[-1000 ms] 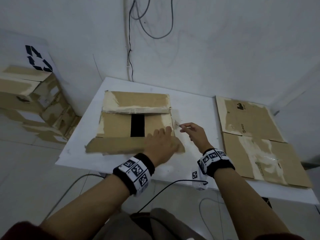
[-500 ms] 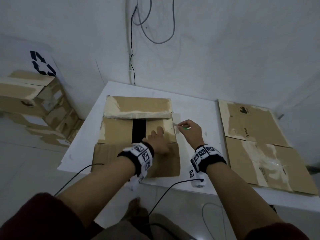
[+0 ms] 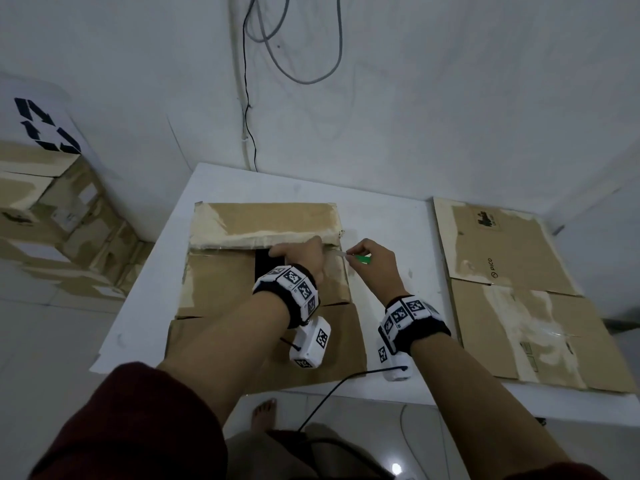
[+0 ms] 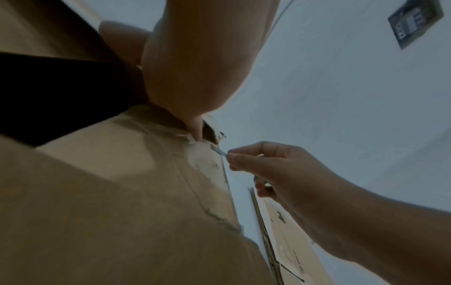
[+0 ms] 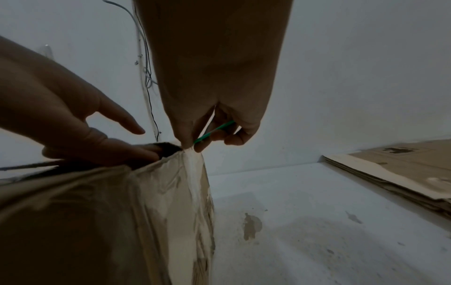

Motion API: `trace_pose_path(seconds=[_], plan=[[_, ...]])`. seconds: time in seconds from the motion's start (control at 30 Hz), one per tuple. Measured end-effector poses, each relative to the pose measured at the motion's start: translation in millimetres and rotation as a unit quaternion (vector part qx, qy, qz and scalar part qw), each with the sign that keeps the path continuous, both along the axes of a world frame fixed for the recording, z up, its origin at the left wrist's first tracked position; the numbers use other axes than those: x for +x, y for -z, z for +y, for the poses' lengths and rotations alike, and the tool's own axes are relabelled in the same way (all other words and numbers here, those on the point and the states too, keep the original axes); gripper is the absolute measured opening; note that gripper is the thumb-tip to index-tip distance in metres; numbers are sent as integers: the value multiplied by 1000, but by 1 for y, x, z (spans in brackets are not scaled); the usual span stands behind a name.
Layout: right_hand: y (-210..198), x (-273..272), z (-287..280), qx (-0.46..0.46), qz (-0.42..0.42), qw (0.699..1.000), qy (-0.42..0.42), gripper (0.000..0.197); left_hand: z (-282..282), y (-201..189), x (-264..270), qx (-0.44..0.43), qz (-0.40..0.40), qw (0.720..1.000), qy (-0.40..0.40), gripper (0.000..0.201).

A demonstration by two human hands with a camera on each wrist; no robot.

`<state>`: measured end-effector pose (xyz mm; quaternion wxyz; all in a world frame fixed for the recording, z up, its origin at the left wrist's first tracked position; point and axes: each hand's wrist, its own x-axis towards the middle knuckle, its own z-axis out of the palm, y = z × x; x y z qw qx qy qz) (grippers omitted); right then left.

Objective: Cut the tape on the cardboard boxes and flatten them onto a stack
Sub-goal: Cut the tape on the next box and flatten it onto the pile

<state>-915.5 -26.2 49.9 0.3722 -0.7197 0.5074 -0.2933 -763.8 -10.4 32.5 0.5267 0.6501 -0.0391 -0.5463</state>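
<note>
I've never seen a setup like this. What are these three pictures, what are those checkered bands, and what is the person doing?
No machine here: a person works with bare hands, wearing patterned wristbands with small cameras. One picture comes from a head camera looking down; the other two look along each wrist.

On the white table stands a cardboard box; flattened boxes lie stacked to its right.

The left hand rests on the box top by the far flap's edge. The right hand pinches a small green-handled cutter, its blade at the box's taped right corner.
</note>
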Motion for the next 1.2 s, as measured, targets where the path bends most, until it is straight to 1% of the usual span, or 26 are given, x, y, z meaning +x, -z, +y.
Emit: trace_pose_path(seconds=[0.03,0.07,0.1,0.13,0.17,0.23,0.27,0.33,0.43,0.53,0.73,0.83,0.93,0.97,1.03,1.07,1.1,1.2], plan=[[1,2,0,-3,-4,1000,1,12,-3,7,-5,-20,-1,1000,-18,92],[2,3,-1,-7,-7,1000,2,14,-5,9,-8,-37,23,999,-27,86],[3,5,-2,-10,-10,1000,3,13,-2,2,-12,-42,41,998,-35,80],[4,6,-3,-12,-12,1000,4,12,-1,-1,-13,-52,30,998,-36,76],[5,7,-4,-18,-11,1000,4,11,-2,-2,-11,-55,16,997,-52,77],[7,7,-6,-36,-6,999,5,11,-4,-2,-7,-53,74,989,-119,80],[7,6,-7,-43,-5,999,5,11,-6,3,-4,-48,90,985,-137,85],[8,6,-8,-53,-5,999,5,11,-7,5,-6,-47,90,984,-144,92],[10,11,-9,-54,-5,999,6,10,-6,6,-9,-58,58,987,-141,95],[13,16,-11,-54,-2,998,12,9,-8,11,-6,-63,57,987,-135,102],[16,15,-17,-67,22,998,3,8,-11,9,0,-75,79,985,-137,95],[14,22,-17,-69,18,997,-3,6,-9,8,2,-69,61,987,-129,98],[12,16,-14,-52,-1,999,-15,7,-11,8,9,-64,59,982,-168,104],[12,10,-14,-41,-9,999,-11,7,-10,6,11,-72,66,979,-177,101],[14,-3,-17,-5,-25,1000,18,10,-8,-1,13,-81,106,969,-206,81],[15,-8,-20,13,-33,999,36,11,-9,1,13,-82,116,964,-226,75],[14,-10,-23,27,-43,997,49,11,-7,-2,12,-87,120,955,-256,79],[8,-3,-34,69,-67,993,66,6,-11,2,12,-73,137,948,-279,114]])
